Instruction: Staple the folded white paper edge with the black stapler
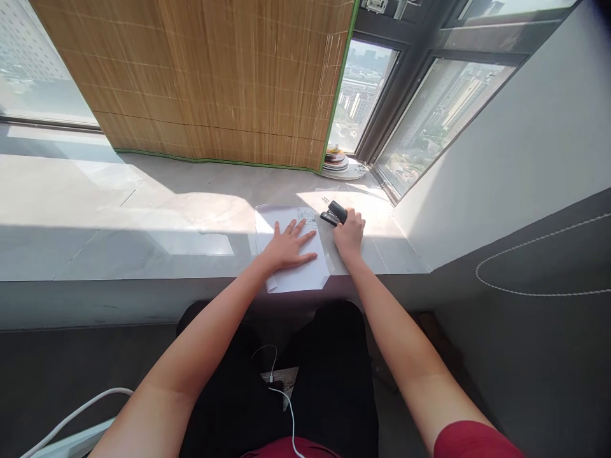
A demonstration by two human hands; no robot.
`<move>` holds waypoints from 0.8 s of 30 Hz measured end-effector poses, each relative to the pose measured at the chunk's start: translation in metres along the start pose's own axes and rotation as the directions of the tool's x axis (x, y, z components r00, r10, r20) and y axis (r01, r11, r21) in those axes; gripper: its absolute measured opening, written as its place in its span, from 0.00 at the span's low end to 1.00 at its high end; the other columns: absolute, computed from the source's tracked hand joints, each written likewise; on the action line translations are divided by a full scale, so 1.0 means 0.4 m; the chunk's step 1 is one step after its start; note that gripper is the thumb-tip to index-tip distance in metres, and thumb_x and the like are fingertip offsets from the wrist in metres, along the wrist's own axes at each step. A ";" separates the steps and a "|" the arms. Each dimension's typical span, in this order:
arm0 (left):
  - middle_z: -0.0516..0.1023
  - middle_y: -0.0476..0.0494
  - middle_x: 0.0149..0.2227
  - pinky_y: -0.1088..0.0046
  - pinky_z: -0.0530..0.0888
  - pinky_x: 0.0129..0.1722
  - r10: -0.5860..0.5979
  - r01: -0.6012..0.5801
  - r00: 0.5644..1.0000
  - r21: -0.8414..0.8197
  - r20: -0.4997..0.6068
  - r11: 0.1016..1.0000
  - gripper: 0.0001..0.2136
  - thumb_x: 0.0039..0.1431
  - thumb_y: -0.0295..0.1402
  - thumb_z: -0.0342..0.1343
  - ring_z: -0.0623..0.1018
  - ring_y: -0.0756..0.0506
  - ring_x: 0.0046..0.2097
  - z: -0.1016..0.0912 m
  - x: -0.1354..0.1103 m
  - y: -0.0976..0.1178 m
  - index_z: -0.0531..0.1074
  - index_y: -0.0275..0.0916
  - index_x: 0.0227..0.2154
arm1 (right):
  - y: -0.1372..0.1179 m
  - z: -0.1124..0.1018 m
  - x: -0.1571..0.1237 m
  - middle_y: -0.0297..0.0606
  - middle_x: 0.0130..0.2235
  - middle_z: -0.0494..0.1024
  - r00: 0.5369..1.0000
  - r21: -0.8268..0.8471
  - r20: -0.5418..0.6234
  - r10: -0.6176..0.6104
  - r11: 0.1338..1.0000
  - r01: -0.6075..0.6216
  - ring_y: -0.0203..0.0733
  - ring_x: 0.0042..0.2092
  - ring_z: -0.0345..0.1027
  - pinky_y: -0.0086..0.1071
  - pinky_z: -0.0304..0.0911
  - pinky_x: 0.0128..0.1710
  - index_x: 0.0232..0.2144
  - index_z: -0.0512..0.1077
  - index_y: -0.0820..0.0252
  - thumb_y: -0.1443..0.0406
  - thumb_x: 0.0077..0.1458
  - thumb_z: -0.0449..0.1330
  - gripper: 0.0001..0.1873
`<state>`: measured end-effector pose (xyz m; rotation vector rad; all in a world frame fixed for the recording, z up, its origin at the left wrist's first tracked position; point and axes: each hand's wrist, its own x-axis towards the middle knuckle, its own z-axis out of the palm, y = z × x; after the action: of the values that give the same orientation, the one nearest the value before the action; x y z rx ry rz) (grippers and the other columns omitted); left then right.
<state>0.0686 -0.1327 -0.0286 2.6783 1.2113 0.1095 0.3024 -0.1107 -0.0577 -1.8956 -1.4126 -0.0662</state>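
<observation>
White sheets of paper [310, 270] lie on the pale sill, their lower edge reaching over its front edge. Dark writing or print shows near the top of the paper, too small to read. My left hand [289, 247] rests flat on the sheets with its fingers spread. Just right of the paper, my right hand [350, 234] is closed around a black stapler [336, 212]. The stapler's jaws point left toward the paper's upper right corner, apart from it. My right palm and fingers hide the stapler's rear end.
A bamboo blind [214, 83] with green edging hangs down to the sill [119, 235]. Stacked plates or discs [337, 162] stand in the window corner. A beaded cord [482, 270] loops at the right wall. A white cable [291, 413] runs over my lap.
</observation>
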 end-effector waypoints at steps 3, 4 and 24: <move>0.39 0.36 0.82 0.24 0.41 0.72 -0.007 0.007 1.000 0.007 0.027 1.000 0.41 0.70 0.66 0.41 0.44 0.27 0.81 -0.004 0.008 0.007 0.51 0.52 0.79 | -0.012 -0.011 0.001 0.50 0.49 0.74 1.000 0.034 -0.007 -0.012 0.999 0.012 0.56 0.51 0.65 0.52 0.66 0.54 0.50 0.71 0.59 0.71 0.57 0.55 0.18; 0.39 0.37 0.82 0.24 0.43 0.72 -0.008 0.008 1.000 0.002 0.028 1.000 0.42 0.70 0.66 0.42 0.44 0.27 0.81 -0.006 0.010 0.008 0.52 0.52 0.79 | -0.017 -0.016 0.001 0.49 0.49 0.75 0.999 0.068 -0.020 -0.039 0.997 0.040 0.55 0.50 0.65 0.50 0.67 0.53 0.49 0.71 0.58 0.70 0.57 0.55 0.17; 0.58 0.24 0.76 0.31 0.54 0.70 -0.726 0.744 0.650 -0.003 -0.225 0.668 0.29 0.74 0.47 0.38 0.56 0.26 0.77 -0.103 -0.320 -0.451 0.64 0.40 0.70 | -0.241 0.029 -0.161 0.44 0.47 0.79 0.906 0.326 0.247 -0.343 0.910 0.256 0.53 0.49 0.74 0.42 0.69 0.46 0.46 0.69 0.53 0.62 0.60 0.65 0.12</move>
<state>-0.1548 -0.1064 -0.0244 2.0339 2.3257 0.2131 0.1919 -0.1458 -0.0440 -1.4769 -1.8080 0.2760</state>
